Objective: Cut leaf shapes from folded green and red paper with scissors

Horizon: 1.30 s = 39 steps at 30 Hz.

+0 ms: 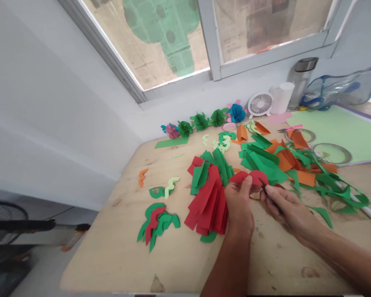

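Observation:
My left hand point(243, 202) pinches a folded piece of red paper point(259, 177) with a wavy edge above the wooden table. Closed round a pair of dark scissors point(273, 200), my right hand point(289, 208) holds their tips against the right part of that red paper. The scissor handles are mostly hidden by the fingers. Just left of my left hand lies a fanned pile of folded red paper strips point(208, 198), with green folded strips point(221, 165) behind it. Wavy green and red cutouts point(157, 222) sit farther left on the table.
Green strips point(262, 163), orange strips point(286, 159) and curled scraps crowd the right side. Tape rolls point(332, 152) rest on a pale green sheet point(358, 136). Along the wall stand paper flowers point(200, 121), a small fan point(260, 104) and a bottle point(301, 82). The table's left edge point(92, 218) is exposed.

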Tool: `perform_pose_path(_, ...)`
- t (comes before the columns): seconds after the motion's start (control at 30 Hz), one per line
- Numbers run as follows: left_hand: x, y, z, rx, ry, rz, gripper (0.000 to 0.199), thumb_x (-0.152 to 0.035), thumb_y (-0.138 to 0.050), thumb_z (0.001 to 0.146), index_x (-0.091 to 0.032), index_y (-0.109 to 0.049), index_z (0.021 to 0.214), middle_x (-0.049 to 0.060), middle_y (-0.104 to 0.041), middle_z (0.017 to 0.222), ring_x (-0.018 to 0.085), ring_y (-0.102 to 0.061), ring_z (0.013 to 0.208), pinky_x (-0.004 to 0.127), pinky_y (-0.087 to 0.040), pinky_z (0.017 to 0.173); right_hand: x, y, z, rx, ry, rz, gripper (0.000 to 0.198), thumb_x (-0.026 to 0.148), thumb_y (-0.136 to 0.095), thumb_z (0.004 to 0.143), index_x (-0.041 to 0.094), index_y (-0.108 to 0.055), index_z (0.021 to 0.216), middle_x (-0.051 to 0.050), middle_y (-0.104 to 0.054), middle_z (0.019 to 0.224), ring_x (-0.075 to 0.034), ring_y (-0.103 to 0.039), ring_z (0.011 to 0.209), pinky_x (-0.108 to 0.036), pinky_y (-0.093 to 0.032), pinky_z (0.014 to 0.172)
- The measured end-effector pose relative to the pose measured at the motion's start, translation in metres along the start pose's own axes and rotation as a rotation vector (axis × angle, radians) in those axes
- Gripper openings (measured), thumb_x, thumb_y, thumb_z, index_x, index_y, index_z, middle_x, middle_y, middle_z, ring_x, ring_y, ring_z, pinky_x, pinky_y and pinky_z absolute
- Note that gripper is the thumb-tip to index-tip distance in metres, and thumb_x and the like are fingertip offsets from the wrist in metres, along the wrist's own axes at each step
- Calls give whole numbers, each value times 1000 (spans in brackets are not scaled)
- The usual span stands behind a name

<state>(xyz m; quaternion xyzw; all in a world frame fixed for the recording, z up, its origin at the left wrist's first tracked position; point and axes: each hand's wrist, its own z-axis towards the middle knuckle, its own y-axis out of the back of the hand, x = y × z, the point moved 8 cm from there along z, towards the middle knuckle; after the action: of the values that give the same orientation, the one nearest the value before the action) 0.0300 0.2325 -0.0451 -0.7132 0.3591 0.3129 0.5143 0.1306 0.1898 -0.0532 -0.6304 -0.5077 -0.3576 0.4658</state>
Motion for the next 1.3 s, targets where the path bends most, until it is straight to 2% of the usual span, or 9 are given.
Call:
perform_pose_path(0.3,1,1,0,3,3,6,22,-32,-73,61,-12,-66,60,4,-65,53,16,-63,52,28,-51,58,-4,2,-1,-17,-4,21,41,57,-56,83,19,-57,68,7,-35,48,-9,-21,45,-23,-12,42)
perform_pose_path(0.93,3,2,1,20,-8,23,23,-34,-73,62,-12,-68,64,5,-67,57,16,-63,51,28,-51,57,-7,3,2,-3,-5,7,45,59,-56,82,19,-53,62,7,-34,46,-8,-19,44,-25,-10,43)
perform_pose_path(1.3,-1,4,3,44,-14,182,21,-31,-70,65,-12,-67,57,5,-64,52,15,-61,49,25,-46,52,-8,5,1,-3,-28,19,43,60,-57,81,19,-57,66,7,-35,47,-9,-20,45,-25,-11,43)
